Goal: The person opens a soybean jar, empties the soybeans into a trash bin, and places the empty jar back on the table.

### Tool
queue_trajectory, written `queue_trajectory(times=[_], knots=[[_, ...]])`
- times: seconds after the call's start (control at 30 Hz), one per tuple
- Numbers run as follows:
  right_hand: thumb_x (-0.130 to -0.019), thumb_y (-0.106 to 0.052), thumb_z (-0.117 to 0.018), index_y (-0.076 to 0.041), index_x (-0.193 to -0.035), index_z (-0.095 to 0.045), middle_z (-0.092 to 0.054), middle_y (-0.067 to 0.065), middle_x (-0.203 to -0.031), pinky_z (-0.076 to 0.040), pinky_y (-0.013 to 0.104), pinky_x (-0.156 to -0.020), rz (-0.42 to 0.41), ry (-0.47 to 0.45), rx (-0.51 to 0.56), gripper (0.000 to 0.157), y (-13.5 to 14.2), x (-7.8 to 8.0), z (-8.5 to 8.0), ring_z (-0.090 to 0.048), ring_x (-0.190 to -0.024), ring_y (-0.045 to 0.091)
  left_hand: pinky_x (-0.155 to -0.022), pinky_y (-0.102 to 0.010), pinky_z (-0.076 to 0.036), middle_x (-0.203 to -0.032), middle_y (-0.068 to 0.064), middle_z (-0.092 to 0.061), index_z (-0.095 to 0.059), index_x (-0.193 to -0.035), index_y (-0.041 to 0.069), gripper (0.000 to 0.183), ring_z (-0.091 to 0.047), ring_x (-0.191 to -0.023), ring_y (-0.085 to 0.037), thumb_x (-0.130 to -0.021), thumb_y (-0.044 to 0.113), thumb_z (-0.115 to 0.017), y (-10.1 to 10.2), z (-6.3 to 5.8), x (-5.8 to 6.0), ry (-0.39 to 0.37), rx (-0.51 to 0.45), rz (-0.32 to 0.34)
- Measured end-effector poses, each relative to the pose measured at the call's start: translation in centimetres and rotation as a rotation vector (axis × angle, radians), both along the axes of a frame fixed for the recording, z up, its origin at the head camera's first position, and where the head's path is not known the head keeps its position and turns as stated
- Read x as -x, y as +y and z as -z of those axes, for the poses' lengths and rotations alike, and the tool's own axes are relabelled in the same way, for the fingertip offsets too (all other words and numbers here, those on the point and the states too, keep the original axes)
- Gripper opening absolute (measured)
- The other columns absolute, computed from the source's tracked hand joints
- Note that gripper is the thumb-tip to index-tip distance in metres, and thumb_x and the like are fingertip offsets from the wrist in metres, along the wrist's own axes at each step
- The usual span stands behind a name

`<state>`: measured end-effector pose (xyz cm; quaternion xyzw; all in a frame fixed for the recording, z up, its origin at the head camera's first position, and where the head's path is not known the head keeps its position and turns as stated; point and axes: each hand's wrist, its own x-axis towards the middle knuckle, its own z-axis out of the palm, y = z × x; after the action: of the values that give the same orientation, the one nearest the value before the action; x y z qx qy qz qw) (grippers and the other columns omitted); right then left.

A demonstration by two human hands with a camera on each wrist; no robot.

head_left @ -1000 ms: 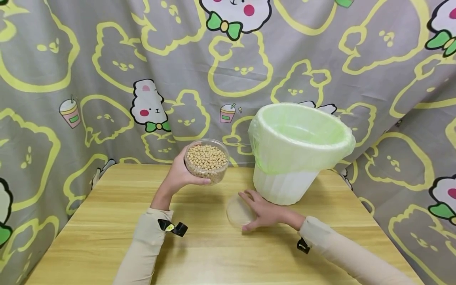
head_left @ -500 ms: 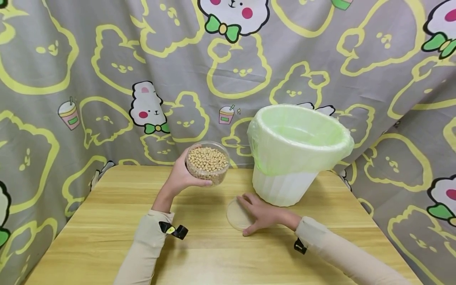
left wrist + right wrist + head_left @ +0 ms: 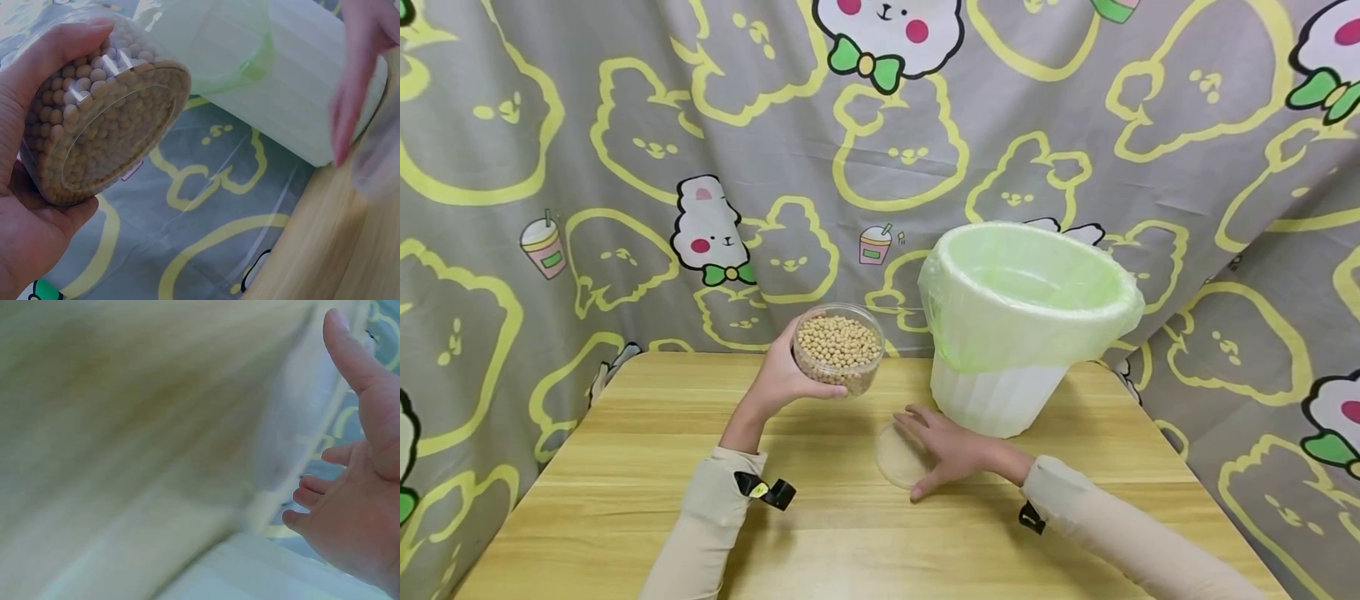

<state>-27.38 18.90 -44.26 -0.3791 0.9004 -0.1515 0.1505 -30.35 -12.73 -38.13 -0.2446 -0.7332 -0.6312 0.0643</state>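
A clear round plastic jar (image 3: 838, 350) full of soybeans (image 3: 841, 340) is held above the table by my left hand (image 3: 786, 371), thumb in front. The left wrist view shows the jar (image 3: 106, 119) tilted, its base facing the camera. Low over the table, my right hand (image 3: 951, 450) has its fingers and thumb spread beside a thin, translucent round lid (image 3: 897, 457). In the right wrist view the hand (image 3: 356, 481) shows its palm, and a gap separates the fingers from the blurred lid (image 3: 287, 419).
Behind my right hand stands a white bin (image 3: 992, 396) with a pale green bag (image 3: 1026, 325) folded over its rim. A patterned grey curtain (image 3: 805, 133) hangs behind the wooden table (image 3: 835, 525) and along both sides.
The head view has tilted up slightly. Both hands stay nearly in place; the right fingers have shifted a little beside the lid. The left hand still holds the jar.
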Motion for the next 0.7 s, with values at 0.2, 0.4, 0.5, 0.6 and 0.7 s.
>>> queue_trajectory(times=[0.2,0.4,0.5,0.6,0.7], knots=[[-0.086,-0.046,-0.079,-0.003,-0.157,-0.036,-0.043,0.024,-0.154,-0.044,0.053,-0.114,-0.027,0.112,0.035,0.093,-0.6,-0.6,-3.8,-0.047,-0.139,0.039,-0.11,-0.041,-0.047,-0.15,-0.01,-0.045,-0.038,-0.155,0.017,0.117,-0.05,-0.135,-0.029,-0.056,-0.001,-0.098,0.1,0.0,0.0,-0.003,-0.009,-0.003],[-0.092,-0.025,-0.075,-0.003,-0.137,-0.062,-0.07,0.013,-0.126,-0.057,0.042,-0.098,-0.085,0.565,0.209,0.052,-0.9,-1.8,-9.3,-0.068,-0.113,0.027,-0.113,-0.05,-0.044,-0.15,-0.011,-0.046,-0.038,-0.155,0.016,0.116,-0.05,-0.135,-0.03,-0.056,0.001,-0.098,0.1,0.1,-0.1,-0.001,0.005,-0.019],[-0.088,-0.012,-0.076,-0.003,-0.128,-0.068,-0.074,0.012,-0.117,-0.059,0.042,-0.093,-0.099,0.833,0.381,0.042,-0.4,-2.0,-11.9,-0.07,-0.104,0.027,-0.113,-0.051,-0.044,-0.15,-0.011,-0.046,-0.038,-0.155,0.016,0.116,-0.05,-0.135,-0.03,-0.057,0.002,-0.098,0.2,0.2,-0.1,-0.001,0.004,-0.02],[-0.089,-0.006,-0.073,-0.001,-0.121,-0.072,-0.075,0.014,-0.111,-0.058,0.047,-0.094,-0.08,1.091,0.526,0.033,0.4,-2.0,-14.0,-0.071,-0.098,0.031,-0.112,-0.048,-0.045,-0.15,-0.011,-0.046,-0.038,-0.155,0.016,0.116,-0.05,-0.135,-0.03,-0.057,0.002,-0.098,0.2,0.2,-0.1,0.001,0.004,-0.025],[-0.093,-0.006,-0.068,-0.001,-0.118,-0.074,-0.075,0.016,-0.108,-0.053,0.053,-0.098,0.008,1.294,0.607,0.027,1.5,-2.0,-15.3,-0.07,-0.095,0.035,-0.112,-0.046,-0.046,-0.15,-0.011,-0.045,-0.037,-0.155,0.016,0.116,-0.05,-0.135,-0.03,-0.057,0.001,-0.098,0.3,0.2,-0.1,0.005,-0.002,-0.028]])
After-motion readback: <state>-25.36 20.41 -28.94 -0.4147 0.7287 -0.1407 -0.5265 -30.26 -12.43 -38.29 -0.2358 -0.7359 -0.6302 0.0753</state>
